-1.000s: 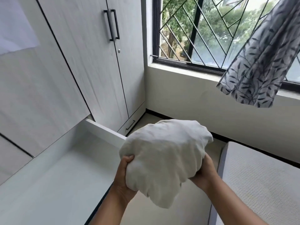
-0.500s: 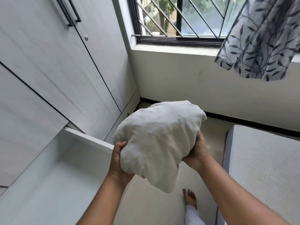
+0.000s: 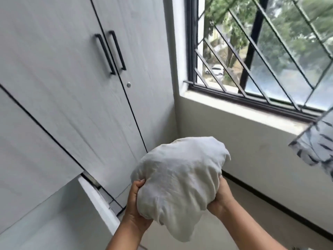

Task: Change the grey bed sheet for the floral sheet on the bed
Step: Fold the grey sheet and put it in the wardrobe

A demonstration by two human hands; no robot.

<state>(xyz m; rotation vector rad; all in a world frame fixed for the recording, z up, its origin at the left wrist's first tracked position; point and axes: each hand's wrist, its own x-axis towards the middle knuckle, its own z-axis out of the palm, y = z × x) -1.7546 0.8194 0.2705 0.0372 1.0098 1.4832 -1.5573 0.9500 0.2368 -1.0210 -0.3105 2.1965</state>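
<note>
Your left hand [image 3: 134, 204], right hand [image 3: 220, 199] clutch balled grey sheet [image 3: 180, 177]; squeeze tight, lower into drawer [image 3: 98, 200] at 8 o'clock.

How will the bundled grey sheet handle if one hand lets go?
Probably floppy: the grey sheet is creased, and a lobe sags below the left hand and right hand. Likely light for its bulk: it is held up by side grips alone. One-handed, it would probably unravel and drape rather than stay balled.
</note>
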